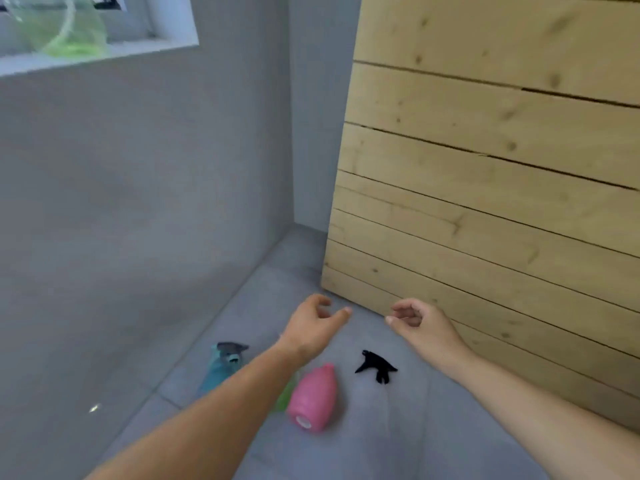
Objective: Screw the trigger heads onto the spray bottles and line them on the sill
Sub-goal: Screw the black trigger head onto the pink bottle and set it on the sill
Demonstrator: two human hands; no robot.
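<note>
no readable text, labels, or signs

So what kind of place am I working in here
Probably a bare indoor corner, perhaps a utility or unfinished room. The floor is grey tile, the walls are plain grey plaster, a pine plank panel leans on the right, and a white window sill sits upper left.

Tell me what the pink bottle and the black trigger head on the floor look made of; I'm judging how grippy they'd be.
Pink bottle: apparently opaque plastic, smooth with a soft sheen. Black trigger head: probably moulded plastic; it reads as a flat dark shape, so the finish is unclear in this blurred view.
</note>
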